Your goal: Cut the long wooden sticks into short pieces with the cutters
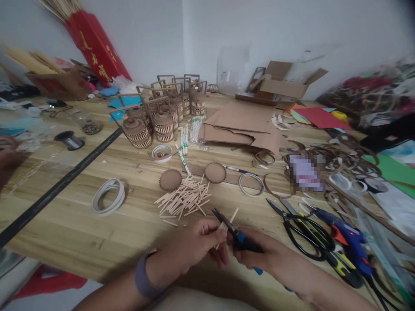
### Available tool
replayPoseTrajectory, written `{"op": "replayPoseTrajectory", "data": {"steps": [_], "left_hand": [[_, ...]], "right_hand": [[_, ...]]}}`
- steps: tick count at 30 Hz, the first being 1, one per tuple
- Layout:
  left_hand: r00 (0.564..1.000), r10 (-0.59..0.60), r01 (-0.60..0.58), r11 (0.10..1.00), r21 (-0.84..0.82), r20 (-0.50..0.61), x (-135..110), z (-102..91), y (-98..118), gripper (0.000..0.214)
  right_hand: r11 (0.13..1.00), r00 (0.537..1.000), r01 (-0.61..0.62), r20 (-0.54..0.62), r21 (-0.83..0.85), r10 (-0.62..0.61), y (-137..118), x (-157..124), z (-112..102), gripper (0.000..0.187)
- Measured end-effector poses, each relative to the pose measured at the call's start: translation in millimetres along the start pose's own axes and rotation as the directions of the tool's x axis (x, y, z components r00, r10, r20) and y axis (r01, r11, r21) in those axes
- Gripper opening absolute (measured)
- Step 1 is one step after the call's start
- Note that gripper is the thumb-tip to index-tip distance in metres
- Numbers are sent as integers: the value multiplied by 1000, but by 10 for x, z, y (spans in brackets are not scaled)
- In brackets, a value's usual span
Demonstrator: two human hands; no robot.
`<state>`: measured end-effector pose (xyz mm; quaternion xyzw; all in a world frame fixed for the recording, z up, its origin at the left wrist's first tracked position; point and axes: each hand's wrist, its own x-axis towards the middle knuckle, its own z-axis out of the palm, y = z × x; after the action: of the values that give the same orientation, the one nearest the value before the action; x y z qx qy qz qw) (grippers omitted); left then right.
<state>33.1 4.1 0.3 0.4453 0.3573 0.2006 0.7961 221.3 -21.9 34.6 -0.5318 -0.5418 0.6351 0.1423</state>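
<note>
My left hand [197,244] pinches a thin wooden stick [232,215] near the table's front edge. My right hand [259,255] grips blue-handled cutting pliers [234,232] whose dark jaws cross the stick. Just beyond my hands lies a pile of short cut sticks [184,199]. Two round toothed cardboard discs [170,180] sit behind the pile. A grey band is on my left wrist.
Black scissors [301,229] and a blue glue gun [346,237] lie to the right. Tape rolls [108,196], several small woven lantern models [155,123], cardboard sheets [240,123], an open box [282,86] and a black strip [58,185] are on the wooden table. Another person's hand [8,162] is at the left edge.
</note>
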Motion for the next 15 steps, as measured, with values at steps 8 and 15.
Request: {"op": "replayPoseTrajectory", "data": {"steps": [8, 15], "left_hand": [[1000, 5, -5, 996, 88, 5, -5, -39, -69, 54], [998, 46, -32, 968, 251, -50, -45, -7, -30, 48]], "right_hand": [[999, 998, 1, -66, -43, -4, 32, 31, 90, 17], [999, 1000, 16, -12, 34, -16, 150, 21, 77, 26]]}}
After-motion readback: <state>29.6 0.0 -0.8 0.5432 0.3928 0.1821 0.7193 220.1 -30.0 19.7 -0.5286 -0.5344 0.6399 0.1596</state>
